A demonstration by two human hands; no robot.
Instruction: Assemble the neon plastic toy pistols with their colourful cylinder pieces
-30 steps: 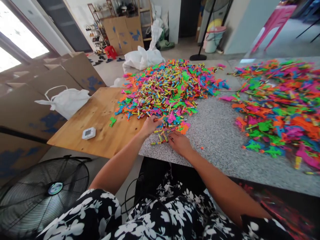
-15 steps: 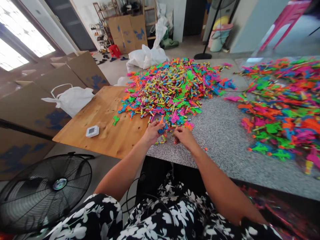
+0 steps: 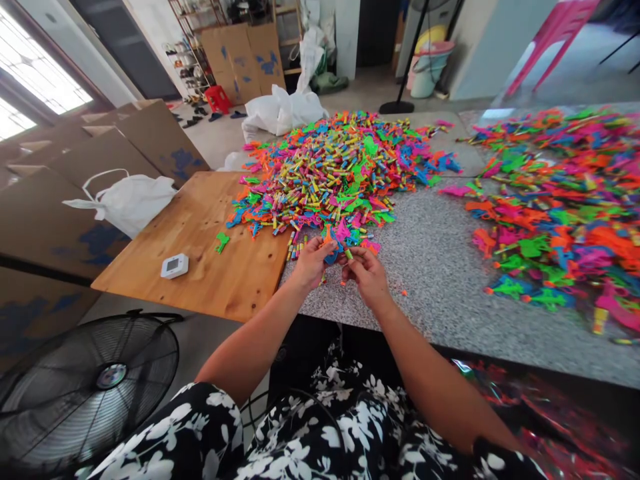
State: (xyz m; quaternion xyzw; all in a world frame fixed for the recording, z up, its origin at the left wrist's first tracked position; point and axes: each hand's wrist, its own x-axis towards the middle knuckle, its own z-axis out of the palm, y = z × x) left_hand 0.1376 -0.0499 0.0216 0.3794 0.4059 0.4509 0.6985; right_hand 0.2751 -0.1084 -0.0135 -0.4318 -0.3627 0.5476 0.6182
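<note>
A shoe rack [image 3: 188, 28], cardboard boxes [image 3: 150, 143] and heaped plastic pieces [image 3: 325, 167] suggest a home workshop.

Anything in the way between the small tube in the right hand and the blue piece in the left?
Nothing visible is. The small greenish tube in the right hand sits close beside the blue piece in the left hand; whether they touch, I can't tell. The colourful heap lies beyond both hands.

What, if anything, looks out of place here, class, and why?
One bright-green plastic piece lies alone on the brown wooden board, apart from the large multicoloured plastic heap. A tiny orange bit sits stray on the speckled grey stone surface.
</note>
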